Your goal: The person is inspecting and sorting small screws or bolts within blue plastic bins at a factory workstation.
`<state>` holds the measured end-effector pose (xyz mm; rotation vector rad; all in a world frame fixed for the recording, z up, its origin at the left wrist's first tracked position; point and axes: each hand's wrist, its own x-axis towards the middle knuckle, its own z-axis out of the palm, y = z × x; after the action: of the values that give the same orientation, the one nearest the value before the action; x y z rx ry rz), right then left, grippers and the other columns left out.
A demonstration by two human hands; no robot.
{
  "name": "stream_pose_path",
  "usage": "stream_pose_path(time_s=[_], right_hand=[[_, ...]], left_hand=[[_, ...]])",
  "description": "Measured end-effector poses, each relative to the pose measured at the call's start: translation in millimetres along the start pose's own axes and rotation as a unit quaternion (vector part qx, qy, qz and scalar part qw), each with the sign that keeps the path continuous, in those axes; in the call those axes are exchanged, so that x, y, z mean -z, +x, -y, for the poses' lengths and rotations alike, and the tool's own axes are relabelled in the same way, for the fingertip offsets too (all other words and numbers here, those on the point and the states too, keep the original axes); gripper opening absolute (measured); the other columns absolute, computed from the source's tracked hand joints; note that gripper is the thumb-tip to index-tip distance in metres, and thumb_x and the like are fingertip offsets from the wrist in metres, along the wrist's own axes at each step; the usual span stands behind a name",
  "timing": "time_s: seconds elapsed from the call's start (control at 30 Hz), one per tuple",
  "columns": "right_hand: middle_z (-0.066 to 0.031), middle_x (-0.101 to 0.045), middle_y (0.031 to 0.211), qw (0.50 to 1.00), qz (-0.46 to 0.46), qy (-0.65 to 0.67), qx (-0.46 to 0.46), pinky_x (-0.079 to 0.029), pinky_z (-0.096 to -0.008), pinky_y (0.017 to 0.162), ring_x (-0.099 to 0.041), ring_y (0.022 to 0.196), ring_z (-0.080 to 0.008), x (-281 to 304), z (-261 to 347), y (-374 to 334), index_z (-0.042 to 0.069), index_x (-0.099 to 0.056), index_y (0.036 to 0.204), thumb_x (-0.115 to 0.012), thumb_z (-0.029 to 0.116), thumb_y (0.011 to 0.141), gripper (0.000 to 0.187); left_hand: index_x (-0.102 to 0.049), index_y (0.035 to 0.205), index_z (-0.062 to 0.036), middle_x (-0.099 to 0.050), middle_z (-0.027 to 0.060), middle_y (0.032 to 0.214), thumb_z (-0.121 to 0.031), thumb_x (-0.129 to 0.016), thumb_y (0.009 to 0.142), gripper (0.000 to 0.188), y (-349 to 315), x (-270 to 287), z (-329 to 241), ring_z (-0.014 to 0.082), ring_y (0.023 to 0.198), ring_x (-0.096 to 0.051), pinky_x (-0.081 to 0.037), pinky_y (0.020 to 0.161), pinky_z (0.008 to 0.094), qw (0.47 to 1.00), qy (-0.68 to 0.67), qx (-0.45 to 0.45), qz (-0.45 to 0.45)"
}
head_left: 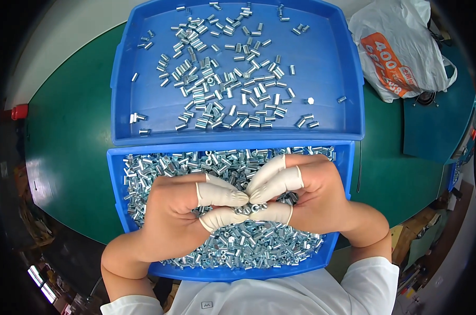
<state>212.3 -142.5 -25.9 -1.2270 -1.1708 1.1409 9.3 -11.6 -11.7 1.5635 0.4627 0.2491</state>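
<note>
Metal sleeves [255, 208], small and silver, are pinched between the touching fingertips [241, 199] of the left hand [181, 210] and right hand [315, 195], both wearing white finger cots [218, 195], over the middle of a blue tray [238, 274] heaped with more. At its far edge, a second tray [322, 63] holds others, scattered.

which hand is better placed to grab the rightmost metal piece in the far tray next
Likely the right hand: it is nearer that metal piece, though it and the left hand both hold small metal parts.
</note>
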Motion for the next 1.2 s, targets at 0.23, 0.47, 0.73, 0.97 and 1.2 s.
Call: stream_pose_path(time_s=[0.23, 0.47, 0.73, 0.97, 1.2], right_hand=[[-0.0114, -0.077, 0.092, 0.999, 0.022, 0.006, -0.044, -0.059, -0.0268, 0.066, -0.076, 0.081, -0.0175, 2.1, 5.2, -1.5, 0.002, -0.076, 0.093, -0.087, -0.002, 0.078, 0.019], [-0.0104, -0.077, 0.091, 0.999, 0.037, 0.011, -0.032, -0.057, -0.0249, 0.063, -0.074, 0.077, -0.0148, 4.9, 4.6, -0.6, 0.002, -0.077, 0.094, -0.088, 0.0, 0.077, 0.021], [-0.012, -0.075, 0.09, 0.999, 0.044, -0.004, 0.007, -0.056, -0.0264, 0.062, -0.073, 0.076, -0.0174, 4.7, 2.0, 0.0, 0.001, -0.077, 0.094, -0.089, 0.001, 0.077, 0.021], [-0.0135, -0.074, 0.089, 0.998, 0.049, -0.009, 0.036, -0.057, -0.0288, 0.063, -0.074, 0.076, -0.0207, 5.8, 1.5, 0.6, 0.001, -0.077, 0.092, -0.089, 0.003, 0.077, 0.02], [-0.0136, -0.075, 0.089, 0.998, 0.055, -0.008, 0.042, -0.058, -0.0287, 0.064, -0.075, 0.078, -0.021, 7.3, -0.6, 1.2, 0.001, -0.077, 0.093, -0.089, 0.002, 0.076, 0.02]], left_hand=[[-0.078, 0.099, -0.0028, -0.076, 0.0138, 0.09, -0.008, -0.089, 0.077, 0.025, 2.0, 1.1, -1.2, 0.0204, 0.079, -0.075, -0.059, 0.067, 0.0281, 0.998, 0.034, -0.054, -0.002], [-0.078, 0.097, -0.0037, -0.077, 0.013, 0.089, -0.006, -0.09, 0.076, 0.025, 0.2, 1.2, -3.9, 0.02, 0.079, -0.076, -0.06, 0.067, 0.0288, 0.999, 0.039, -0.035, 0.008], [-0.078, 0.098, -0.0052, -0.077, 0.0121, 0.088, -0.008, -0.091, 0.076, 0.026, -0.9, 1.8, -4.1, 0.02, 0.079, -0.077, -0.06, 0.068, 0.0285, 0.999, 0.025, -0.048, 0.007], [-0.078, 0.097, -0.0063, -0.077, 0.011, 0.087, -0.01, -0.091, 0.076, 0.025, -0.9, 2.7, -6.4, 0.0203, 0.079, -0.077, -0.061, 0.067, 0.0286, 0.997, 0.053, -0.049, 0.015], [-0.077, 0.098, -0.0067, -0.077, 0.0116, 0.09, -0.012, -0.09, 0.077, 0.025, 0.1, 2.3, -4.2, 0.0204, 0.079, -0.077, -0.061, 0.066, 0.0284, 0.997, 0.051, -0.062, 0.019]])
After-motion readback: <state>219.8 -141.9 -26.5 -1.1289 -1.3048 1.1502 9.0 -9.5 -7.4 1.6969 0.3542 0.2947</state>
